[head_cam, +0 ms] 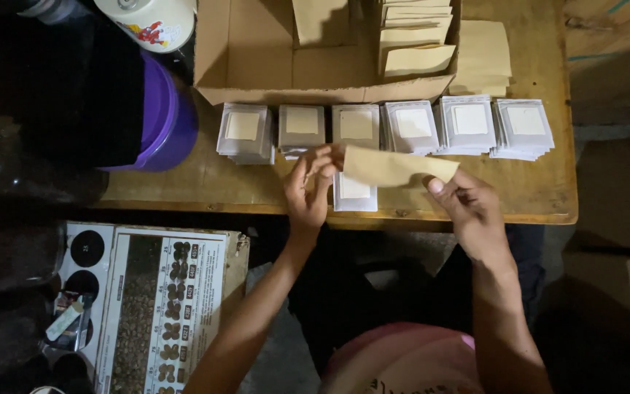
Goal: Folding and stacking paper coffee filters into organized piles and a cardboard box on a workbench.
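The left hand (309, 191) has its fingertips (322, 157) pinched on one end of a tan paper envelope (395, 168); the right hand (472, 208) clamps the other end between thumb and fingers; the envelope hangs level between them, just above a small stack of white packets (354, 193) at the near edge of the wooden table (541, 182); behind it runs a row of six like packet stacks (411, 125); beyond these stands an open cardboard box (257, 55) with more tan envelopes (413, 36) upright inside; loose envelopes (484, 51) lie beside the box; a purple bucket (169, 120) sits far left.
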